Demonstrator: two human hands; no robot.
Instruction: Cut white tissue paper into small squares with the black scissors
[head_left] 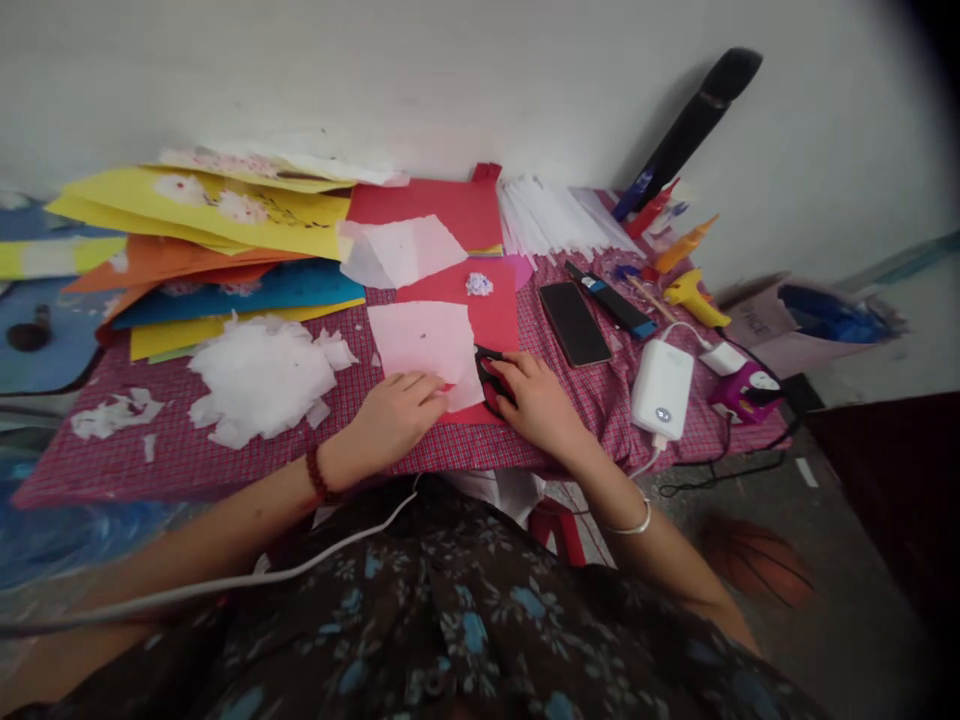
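My left hand (401,412) rests on the lower edge of a pale pink tissue sheet (424,340), its fingers curled and pressing the paper onto a red sheet (495,305). My right hand (536,398) lies just to the right, its fingers closed around black-handled scissors (489,378) at the tissue's right edge. A small crumpled white paper flower (479,285) sits on the red sheet farther back.
A heap of white tissue scraps (259,378) lies to the left. Coloured paper sheets (210,235) are stacked at the back left. A phone (574,323), a white power bank (662,388), a purple glue gun (746,392) and white paper strips (555,220) lie to the right on the checked cloth (187,460).
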